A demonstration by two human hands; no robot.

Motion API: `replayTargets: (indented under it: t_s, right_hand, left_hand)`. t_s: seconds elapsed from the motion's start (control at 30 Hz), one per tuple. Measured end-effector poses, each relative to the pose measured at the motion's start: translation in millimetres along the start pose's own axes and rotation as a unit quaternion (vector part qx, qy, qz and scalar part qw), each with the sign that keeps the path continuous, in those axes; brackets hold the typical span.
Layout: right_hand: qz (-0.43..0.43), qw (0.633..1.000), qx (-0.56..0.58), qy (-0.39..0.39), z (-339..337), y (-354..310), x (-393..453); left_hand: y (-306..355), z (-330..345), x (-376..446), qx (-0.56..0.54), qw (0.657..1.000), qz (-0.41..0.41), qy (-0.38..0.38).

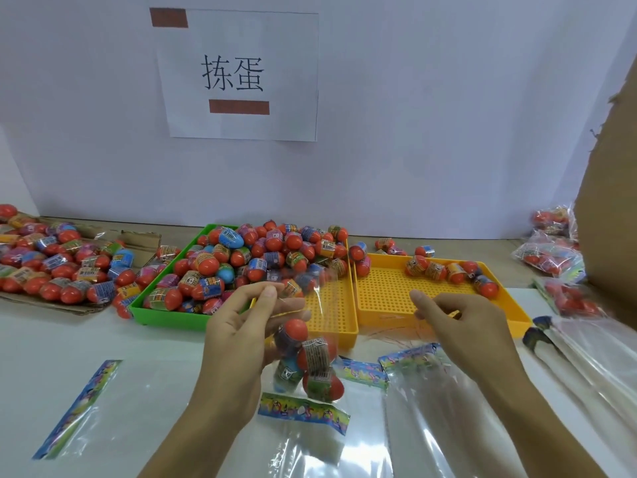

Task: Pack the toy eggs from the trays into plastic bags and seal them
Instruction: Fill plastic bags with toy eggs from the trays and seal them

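My left hand (238, 336) pinches the top of a clear plastic bag (310, 294) and holds it above the table. Several orange-capped toy eggs (305, 360) hang inside the bag. My right hand (462, 326) hovers to the right of the bag, apart from it, with its fingers curled toward the thumb. I see nothing in that hand. A green tray (165, 319) behind my left hand is heaped with eggs (262, 257). The heap spills into a yellow tray (344, 334) next to it. A second yellow tray (382, 288) holds a few eggs (451, 272) at its far side.
Empty bags with colourful header strips lie on the table at the left (82, 408), centre (303, 412) and right (431, 391). A flat cardboard sheet (69, 307) with many eggs lies far left. Filled bags (551, 251) and a cardboard box wall (613, 208) stand at the right.
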State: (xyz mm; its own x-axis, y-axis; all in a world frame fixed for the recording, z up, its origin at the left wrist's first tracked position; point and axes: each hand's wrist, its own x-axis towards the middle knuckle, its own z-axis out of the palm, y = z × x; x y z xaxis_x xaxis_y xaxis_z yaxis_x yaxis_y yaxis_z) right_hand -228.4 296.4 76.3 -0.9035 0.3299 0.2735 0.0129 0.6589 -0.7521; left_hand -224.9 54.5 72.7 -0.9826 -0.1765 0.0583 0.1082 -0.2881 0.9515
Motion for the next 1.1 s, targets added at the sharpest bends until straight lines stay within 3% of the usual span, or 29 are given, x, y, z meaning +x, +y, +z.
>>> replayTargets:
  t_s: [0.1, 0.17, 0.3, 0.53, 0.6, 0.67, 0.73, 0.8, 1.1]
  right_hand:
    - [0.007, 0.996, 0.034, -0.079, -0.1, -2.1, -0.4]
    - [-0.001, 0.998, -0.017, -0.058, 1.8, 1.6, 0.7]
    - [-0.001, 1.000, -0.009, -0.023, 1.8, 5.1, 2.3]
    - [-0.058, 0.991, 0.116, 0.029, -3.0, -2.8, -1.8]
    - [-0.089, 0.976, 0.200, -0.021, -3.4, -11.4, -6.8]
    - [-0.095, 0.956, 0.242, -0.139, 0.0, -20.2, -15.7]
    - [-0.076, 0.950, 0.197, -0.228, 6.9, -23.9, -24.4]
    - [-0.079, 0.953, 0.174, -0.234, 14.0, -26.8, -29.0]
    - [0.012, 0.910, 0.331, -0.247, 10.1, -28.4, -25.2]
  left_hand:
    - [-1.0, 0.7, -0.6, -0.005, 1.000, -0.013, -0.007]
    - [-1.7, 1.0, -0.6, -0.006, 1.000, -0.021, -0.007]
    - [-3.0, 0.4, -0.5, -0.003, 0.999, -0.030, -0.011]
    - [-5.3, 0.2, -1.2, -0.001, 0.998, -0.040, -0.049]
    - [-5.6, 0.2, -2.1, -0.013, 0.996, -0.046, -0.071]
    - [-5.8, 0.9, -3.3, -0.031, 0.994, -0.057, -0.087]
    - [-7.0, 1.3, -4.0, -0.045, 0.992, -0.064, -0.100]
    - [-7.9, 2.3, -4.5, -0.043, 0.991, -0.061, -0.109]
    - [-9.8, 5.5, -5.3, -0.037, 0.993, -0.041, -0.106]
